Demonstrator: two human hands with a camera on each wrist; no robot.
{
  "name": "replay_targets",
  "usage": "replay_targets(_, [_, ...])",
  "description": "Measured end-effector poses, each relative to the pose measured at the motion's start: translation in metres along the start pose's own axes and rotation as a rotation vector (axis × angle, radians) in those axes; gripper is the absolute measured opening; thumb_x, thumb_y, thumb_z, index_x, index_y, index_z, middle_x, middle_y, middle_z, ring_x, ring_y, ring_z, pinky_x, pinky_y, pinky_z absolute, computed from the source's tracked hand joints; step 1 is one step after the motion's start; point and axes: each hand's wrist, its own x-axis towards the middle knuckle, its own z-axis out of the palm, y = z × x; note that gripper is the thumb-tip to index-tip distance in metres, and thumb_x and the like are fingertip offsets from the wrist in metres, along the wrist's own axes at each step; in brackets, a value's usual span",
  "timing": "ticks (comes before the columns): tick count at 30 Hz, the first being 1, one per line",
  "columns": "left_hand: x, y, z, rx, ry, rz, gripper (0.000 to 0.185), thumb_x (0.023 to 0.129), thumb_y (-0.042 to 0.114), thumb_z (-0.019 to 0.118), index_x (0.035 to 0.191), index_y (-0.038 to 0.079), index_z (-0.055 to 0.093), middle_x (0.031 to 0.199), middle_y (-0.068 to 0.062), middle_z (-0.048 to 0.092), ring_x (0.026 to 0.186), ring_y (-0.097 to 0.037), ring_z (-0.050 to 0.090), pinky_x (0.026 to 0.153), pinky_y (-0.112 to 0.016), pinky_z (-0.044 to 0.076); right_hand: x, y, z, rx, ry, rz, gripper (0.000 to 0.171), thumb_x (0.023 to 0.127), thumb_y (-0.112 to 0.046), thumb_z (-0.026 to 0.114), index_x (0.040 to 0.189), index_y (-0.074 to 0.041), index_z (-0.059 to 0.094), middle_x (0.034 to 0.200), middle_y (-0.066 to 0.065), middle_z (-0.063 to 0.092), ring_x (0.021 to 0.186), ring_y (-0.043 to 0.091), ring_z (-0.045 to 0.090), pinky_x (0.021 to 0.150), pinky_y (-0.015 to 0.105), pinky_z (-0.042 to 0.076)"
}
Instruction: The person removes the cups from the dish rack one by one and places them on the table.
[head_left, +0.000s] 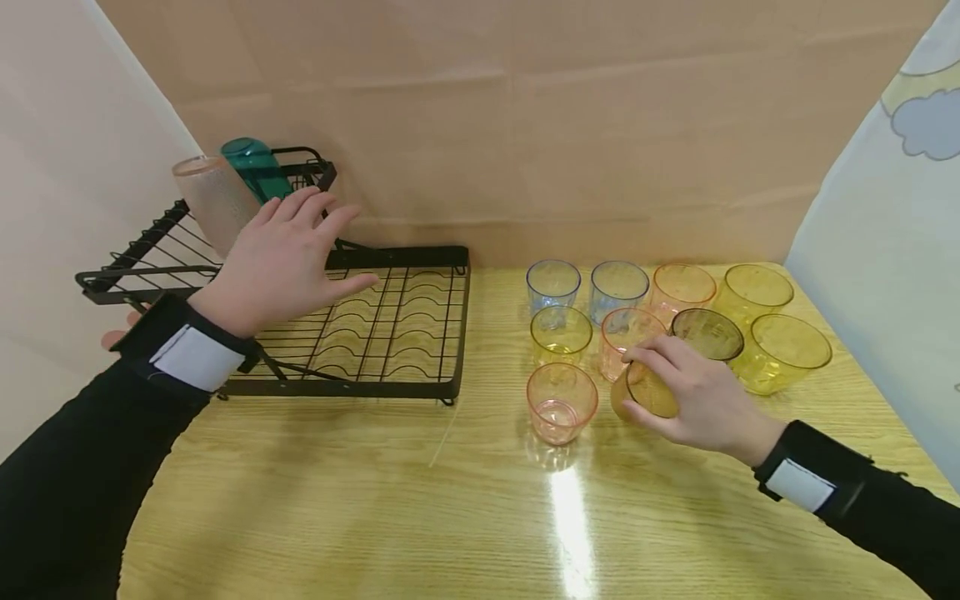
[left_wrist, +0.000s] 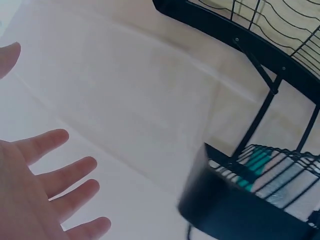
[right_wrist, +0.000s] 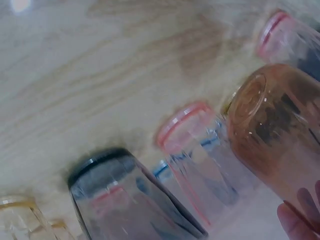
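**Right hand on an amber cup, left hand spread over the rack**

The right hand (head_left: 693, 392) curls its fingers and thumb round an amber cup (head_left: 647, 392), which is tilted on its side near the front of a cluster of cups on the wooden counter (head_left: 375, 500). In the right wrist view the amber cup (right_wrist: 280, 135) fills the right side of the picture, with fingertips (right_wrist: 297, 222) showing at its lower edge.

The left hand (head_left: 281, 258) is held above the black wire rack (head_left: 390, 325), fingers straight and spread wide, gripping nothing. The left wrist view shows the same open palm (left_wrist: 30, 190) with the rack's frame (left_wrist: 235, 210) beyond it.

A pink cup (head_left: 561, 402) stands upright just beside the amber one, on its left. Behind them stand a yellow cup (head_left: 561, 333), another pink cup (head_left: 626, 337), two blue cups (head_left: 552, 286), a dark cup (head_left: 707, 333) and several wider yellow ones (head_left: 783, 350). On the rack's raised back end rest a frosted tumbler (head_left: 213, 200) and a teal tumbler (head_left: 257, 167).
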Motion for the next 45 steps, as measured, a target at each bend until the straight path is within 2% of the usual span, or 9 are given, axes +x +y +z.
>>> replay_targets(7, [-0.002,-0.01,-0.006,-0.029,-0.022,-0.045,0.083,0.086,0.06,0.064,0.145,0.005,0.041,0.145,-0.026,0.036,0.136,-0.044,0.027,0.108,-0.064,0.019,-0.009,0.002,0.013,0.054,-0.086,0.022,0.059,0.095,-0.057,0.046,0.113,-0.003,0.062,0.1,0.005,0.054,0.076,0.016,0.053,0.043,0.026,0.042])
replay_targets(11, [0.0,-0.02,-0.018,-0.031,-0.02,-0.094,0.087,0.087,0.062,0.061,0.148,0.005,0.036,0.148,-0.027,0.032,0.138,-0.044,0.023,0.109,-0.063,0.016,-0.012,0.005,0.018,0.053,-0.114,0.032,0.06,0.096,-0.058,0.044,0.111,-0.003,0.062,0.1,0.006,0.053,0.073,0.015,0.052,0.042,0.024,0.039])
replay_targets(15, [0.003,-0.037,-0.033,-0.05,-0.026,-0.178,0.089,0.088,0.06,0.059,0.151,0.004,0.03,0.149,-0.028,0.028,0.138,-0.046,0.021,0.108,-0.063,0.017,-0.016,0.007,0.021,0.048,-0.142,0.061,0.056,0.093,-0.055,0.053,0.112,-0.003,0.062,0.101,0.006,0.054,0.074,0.015,0.054,0.043,0.024,0.04])
replay_targets(19, [0.002,-0.056,-0.039,-0.07,-0.089,-0.263,0.092,0.09,0.062,0.054,0.153,0.002,0.023,0.151,-0.031,0.02,0.137,-0.051,0.017,0.107,-0.064,0.014,-0.017,0.009,0.022,0.053,-0.154,0.086,0.054,0.088,-0.049,0.063,0.117,-0.003,0.062,0.105,0.006,0.056,0.078,0.018,0.057,0.044,0.024,0.041])
replay_targets(25, [-0.003,-0.084,-0.034,-0.079,-0.15,-0.344,0.097,0.091,0.065,0.049,0.154,0.0,0.016,0.15,-0.036,0.015,0.137,-0.056,0.01,0.107,-0.066,0.014,-0.013,0.009,0.019,0.016,-0.185,0.043,0.07,0.091,-0.064,0.051,0.124,-0.003,0.062,0.112,0.01,0.056,0.09,0.023,0.057,0.047,0.025,0.043])
replay_targets(32, [0.005,-0.112,-0.034,-0.072,-0.203,-0.436,0.102,0.089,0.071,0.043,0.154,0.0,0.009,0.15,-0.038,0.011,0.136,-0.057,0.008,0.096,-0.074,0.023,0.007,0.013,-0.003,-0.016,-0.215,0.045,0.07,0.088,-0.064,0.056,0.125,-0.005,0.06,0.118,0.011,0.055,0.104,0.031,0.054,0.064,0.043,0.052])
replay_targets(35, [0.011,-0.119,-0.034,-0.076,-0.212,-0.456,0.103,0.089,0.072,0.042,0.154,-0.001,0.007,0.149,-0.038,0.012,0.136,-0.057,0.009,0.093,-0.075,0.026,0.019,0.018,-0.013,-0.028,-0.21,0.049,0.067,0.089,-0.063,0.056,0.124,-0.006,0.06,0.118,0.011,0.055,0.107,0.033,0.053,0.072,0.049,0.051])
replay_targets(39, [0.019,-0.127,-0.035,-0.097,-0.212,-0.486,0.103,0.089,0.071,0.041,0.154,0.0,0.005,0.149,-0.039,0.01,0.134,-0.059,0.012,0.092,-0.075,0.027,0.035,0.026,-0.022,-0.049,-0.223,0.057,0.065,0.088,-0.059,0.059,0.126,-0.006,0.059,0.118,0.012,0.056,0.102,0.033,0.054,0.07,0.048,0.05])
replay_targets(45, [0.027,-0.136,-0.039,-0.122,-0.246,-0.555,0.103,0.09,0.069,0.04,0.153,-0.001,0.0,0.15,-0.039,0.004,0.133,-0.061,0.009,0.097,-0.075,0.021,0.061,0.039,-0.027,-0.063,-0.321,0.111,0.065,0.084,-0.047,0.07,0.127,0.0,0.059,0.121,0.019,0.055,0.111,0.039,0.05,0.086,0.054,0.045])
